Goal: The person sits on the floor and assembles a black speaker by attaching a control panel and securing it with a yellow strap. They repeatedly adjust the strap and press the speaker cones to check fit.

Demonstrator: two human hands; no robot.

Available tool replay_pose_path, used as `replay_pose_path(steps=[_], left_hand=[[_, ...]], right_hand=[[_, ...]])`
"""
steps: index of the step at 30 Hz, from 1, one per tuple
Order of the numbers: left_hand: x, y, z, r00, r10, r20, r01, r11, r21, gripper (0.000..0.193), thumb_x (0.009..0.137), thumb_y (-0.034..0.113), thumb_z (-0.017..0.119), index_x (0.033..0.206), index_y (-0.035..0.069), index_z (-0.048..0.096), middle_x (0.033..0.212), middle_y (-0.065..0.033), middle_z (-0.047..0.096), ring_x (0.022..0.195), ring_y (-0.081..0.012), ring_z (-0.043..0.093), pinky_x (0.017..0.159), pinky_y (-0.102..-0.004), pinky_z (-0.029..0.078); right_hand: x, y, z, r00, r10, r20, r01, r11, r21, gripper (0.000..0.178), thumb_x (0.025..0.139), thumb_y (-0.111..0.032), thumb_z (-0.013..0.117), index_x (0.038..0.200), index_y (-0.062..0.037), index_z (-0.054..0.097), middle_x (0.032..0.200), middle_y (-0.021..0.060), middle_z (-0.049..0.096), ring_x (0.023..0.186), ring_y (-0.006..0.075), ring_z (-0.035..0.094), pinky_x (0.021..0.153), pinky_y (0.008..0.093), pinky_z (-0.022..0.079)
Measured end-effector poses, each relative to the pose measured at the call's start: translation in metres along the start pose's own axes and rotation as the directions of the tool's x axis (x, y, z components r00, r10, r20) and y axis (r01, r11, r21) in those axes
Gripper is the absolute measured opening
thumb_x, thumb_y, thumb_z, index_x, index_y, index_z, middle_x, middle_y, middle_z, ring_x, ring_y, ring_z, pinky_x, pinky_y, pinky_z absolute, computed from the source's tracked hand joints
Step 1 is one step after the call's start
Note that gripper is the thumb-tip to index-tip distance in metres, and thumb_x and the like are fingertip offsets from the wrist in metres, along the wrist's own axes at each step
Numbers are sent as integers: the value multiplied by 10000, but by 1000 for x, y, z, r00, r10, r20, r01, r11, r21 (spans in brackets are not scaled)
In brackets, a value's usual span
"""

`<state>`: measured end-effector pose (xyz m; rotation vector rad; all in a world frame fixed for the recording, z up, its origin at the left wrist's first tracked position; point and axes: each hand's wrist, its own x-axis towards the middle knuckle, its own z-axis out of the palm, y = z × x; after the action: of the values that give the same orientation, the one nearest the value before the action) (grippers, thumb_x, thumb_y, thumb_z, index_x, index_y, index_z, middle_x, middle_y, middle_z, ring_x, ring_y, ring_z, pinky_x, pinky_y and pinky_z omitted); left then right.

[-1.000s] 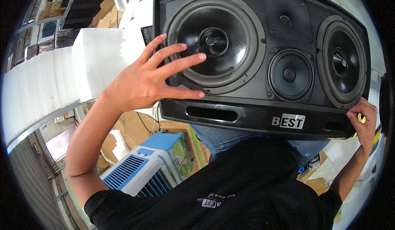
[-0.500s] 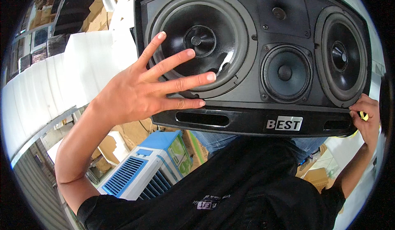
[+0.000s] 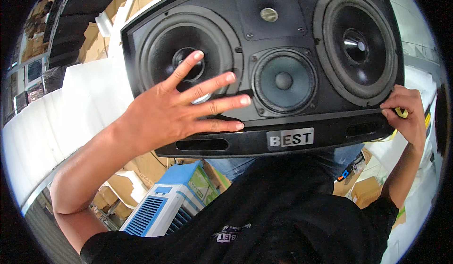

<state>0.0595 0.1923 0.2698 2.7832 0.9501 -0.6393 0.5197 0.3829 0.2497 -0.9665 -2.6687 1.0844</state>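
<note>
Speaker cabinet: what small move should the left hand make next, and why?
Perhaps slide the left hand to the speaker cabinet's left rim: it spreads in front of the left woofer, whether touching is unclear, while the right hand is at the lower right corner.

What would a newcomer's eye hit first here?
Probably the big black speaker across the upper middle, with its large left cone and right cone. Next, the person's left grip, spread wide in front of the left cone, and the right grip at the speaker's lower right corner. Then the blue-and-white louvred unit, lower left.
</note>
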Motion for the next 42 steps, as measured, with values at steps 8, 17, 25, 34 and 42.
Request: replay_pose_path(steps=[8,17,25,34,42], left_hand=[[10,-1,-11,985,5,173,4,999,-50,787,983,148,574,1574,543,236,1718,116,126,1586,-244,144,1267,-669,130],[37,-14,-42,977,79,199,-8,944,-331,852,661,333,791,1443,527,514,1688,84,270,1576,-336,190,1246,-725,90],[65,-16,-24,992,52,-118,-87,944,-318,702,698,338,699,1367,528,602,1669,123,320,1584,-359,159,1239,-733,52],[118,-8,-19,921,-10,-389,-141,923,-358,479,736,367,809,1200,458,733,1669,48,341,1565,-461,133,1213,-748,21],[162,3,-34,867,-143,-478,-141,849,-510,321,625,250,854,938,317,852,1670,-106,349,1557,-531,82,1180,-753,27]], right_hand=[[3,5,-4,996,-73,48,66,988,138,238,620,71,728,841,-15,748,751,104,649,683,254,628,632,341,469],[-12,8,3,1000,1,-27,1,998,61,266,615,93,705,838,-40,760,781,75,636,720,240,622,669,338,476],[-12,17,-8,993,0,116,-7,998,57,251,644,91,731,849,-48,770,889,58,638,831,236,630,774,320,468],[4,4,-14,983,-108,146,101,993,56,155,716,56,722,849,-20,742,824,122,685,768,296,677,690,347,517],[4,11,-17,973,-189,133,178,980,88,176,752,-52,683,909,-27,759,799,116,698,742,327,679,663,401,528]])
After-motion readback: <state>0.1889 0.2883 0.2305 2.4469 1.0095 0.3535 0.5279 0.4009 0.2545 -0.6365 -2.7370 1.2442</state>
